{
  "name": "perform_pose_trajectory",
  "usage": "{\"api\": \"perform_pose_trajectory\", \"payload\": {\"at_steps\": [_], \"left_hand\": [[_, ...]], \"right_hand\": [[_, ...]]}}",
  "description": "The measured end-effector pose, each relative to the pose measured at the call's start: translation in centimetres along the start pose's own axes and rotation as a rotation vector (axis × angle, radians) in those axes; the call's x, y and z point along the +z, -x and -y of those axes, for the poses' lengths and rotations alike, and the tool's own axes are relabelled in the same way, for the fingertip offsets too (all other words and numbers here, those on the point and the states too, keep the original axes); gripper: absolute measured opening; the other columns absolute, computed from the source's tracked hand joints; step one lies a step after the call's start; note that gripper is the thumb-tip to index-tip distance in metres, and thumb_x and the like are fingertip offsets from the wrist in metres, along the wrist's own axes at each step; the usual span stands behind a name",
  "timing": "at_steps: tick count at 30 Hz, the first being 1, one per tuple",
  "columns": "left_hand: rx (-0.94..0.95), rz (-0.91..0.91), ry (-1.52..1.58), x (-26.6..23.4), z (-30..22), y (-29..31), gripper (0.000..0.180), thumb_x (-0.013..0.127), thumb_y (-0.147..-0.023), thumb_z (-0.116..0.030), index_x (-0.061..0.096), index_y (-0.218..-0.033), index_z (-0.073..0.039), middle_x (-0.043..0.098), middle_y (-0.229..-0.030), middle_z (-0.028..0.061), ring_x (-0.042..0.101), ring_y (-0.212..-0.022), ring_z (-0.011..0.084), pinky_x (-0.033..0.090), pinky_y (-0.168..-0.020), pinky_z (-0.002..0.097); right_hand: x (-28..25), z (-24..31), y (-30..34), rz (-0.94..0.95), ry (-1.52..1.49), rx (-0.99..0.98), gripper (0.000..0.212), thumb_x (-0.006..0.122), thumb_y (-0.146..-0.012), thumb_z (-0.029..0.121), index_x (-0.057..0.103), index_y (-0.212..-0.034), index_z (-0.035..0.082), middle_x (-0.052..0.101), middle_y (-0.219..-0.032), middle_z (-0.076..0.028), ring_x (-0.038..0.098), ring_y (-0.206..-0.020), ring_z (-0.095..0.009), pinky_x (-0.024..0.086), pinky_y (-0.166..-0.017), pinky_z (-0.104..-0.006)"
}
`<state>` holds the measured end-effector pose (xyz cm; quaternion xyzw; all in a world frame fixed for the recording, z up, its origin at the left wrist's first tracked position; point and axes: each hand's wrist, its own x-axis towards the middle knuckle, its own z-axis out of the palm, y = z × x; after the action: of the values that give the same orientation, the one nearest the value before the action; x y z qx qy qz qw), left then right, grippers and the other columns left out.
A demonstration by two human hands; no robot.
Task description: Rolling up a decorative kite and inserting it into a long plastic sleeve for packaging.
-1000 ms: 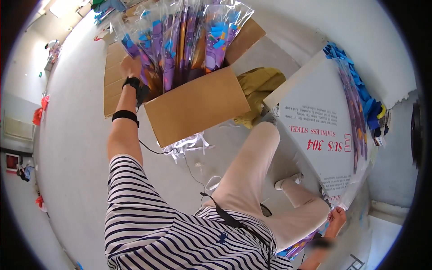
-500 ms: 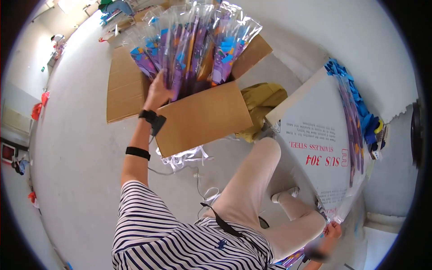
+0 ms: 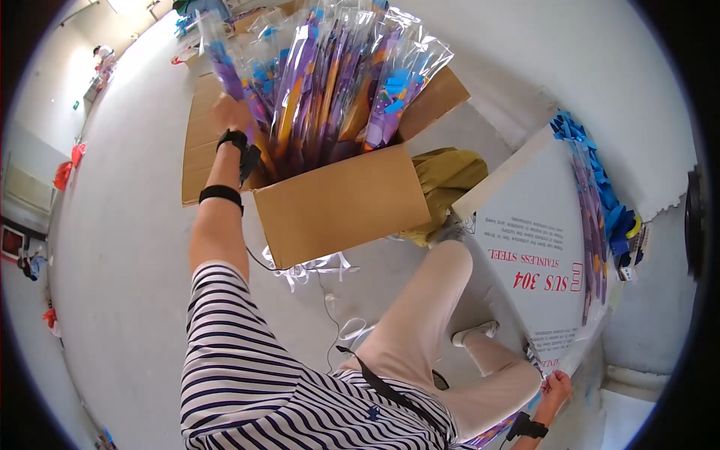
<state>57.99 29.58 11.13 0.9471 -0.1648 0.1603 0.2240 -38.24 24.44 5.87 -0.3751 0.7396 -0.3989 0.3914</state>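
A brown cardboard box (image 3: 345, 202) stands open before me, packed with upright long slim purple, orange and blue items in clear plastic sleeves (image 3: 322, 97). At its left side my left hand (image 3: 234, 114) is closed on one of them, a purple packet (image 3: 223, 64) leaning outward to the left; my fingers are partly hidden and a little blurred. By the near corner of a grey-white board-topped surface (image 3: 517, 225), at lower right, my right hand (image 3: 556, 388) has its fingers pinched together. Whatever they hold is too small to make out.
Along the board's far edge lie more purple packets (image 3: 592, 217) and bunched blue ribbon (image 3: 589, 161). Olive cloth (image 3: 446, 180) sits beside the box. White strips (image 3: 319, 270) and a thin cable (image 3: 330, 315) lie on the floor. A distant person (image 3: 103, 56) is at upper left.
My left hand has moved up and left, and the purple packet at the box's left side has shifted with it. The box appears slightly lower right in view. My right hand stays by the board's corner.
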Motion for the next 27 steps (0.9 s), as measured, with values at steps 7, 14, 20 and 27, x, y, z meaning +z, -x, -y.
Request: {"api": "perform_pose_trajectory", "payload": {"at_steps": [7,14,20,27], "left_hand": [[0.033,-0.003,-0.05,4.2,-0.6,4.9,0.04,0.076,-0.081,-0.033,0.063,-0.101,0.0,0.072,-0.091,0.0218,0.07,-0.087,0.0396,0.055,-0.077,0.0473],[0.486,0.189,0.494,4.7,-7.8,15.8,0.012,0.071,-0.081,-0.016,0.068,-0.089,-0.007,0.07,-0.089,0.0168,0.068,-0.086,0.0374,0.053,-0.076,0.0443],[0.689,0.493,0.663,4.6,-12.1,24.7,0.008,0.069,-0.082,-0.008,0.069,-0.089,-0.002,0.069,-0.084,0.0132,0.069,-0.076,0.0246,0.054,-0.069,0.034],[0.866,0.916,0.864,0.8,-24.0,38.6,0.016,0.071,-0.083,-0.005,0.069,-0.098,-0.001,0.07,-0.091,0.0142,0.069,-0.079,0.0224,0.054,-0.073,0.0323]], "right_hand": [[2.7,2.5,1.3,0.073,-0.025,-0.044,0.009,0.06,-0.085,-0.006,0.061,-0.091,0.001,0.058,-0.07,-0.004,0.054,-0.053,-0.013,0.045,-0.048,-0.0244],[0.7,1.6,1.4,0.007,0.005,-0.028,0.008,0.062,-0.085,-0.001,0.062,-0.093,0.0,0.058,-0.072,-0.003,0.053,-0.056,-0.012,0.044,-0.05,-0.0236],[1.5,1.6,2.6,0.025,-0.001,-0.091,0.006,0.066,-0.081,0.005,0.065,-0.085,0.001,0.06,-0.072,-0.003,0.055,-0.062,-0.011,0.042,-0.056,-0.0245],[-4.9,-5.7,-0.2,-0.188,-0.063,0.037,0.002,0.066,-0.084,0.003,0.067,-0.086,0.002,0.063,-0.069,-0.003,0.059,-0.055,-0.012,0.046,-0.051,-0.0243]]}}
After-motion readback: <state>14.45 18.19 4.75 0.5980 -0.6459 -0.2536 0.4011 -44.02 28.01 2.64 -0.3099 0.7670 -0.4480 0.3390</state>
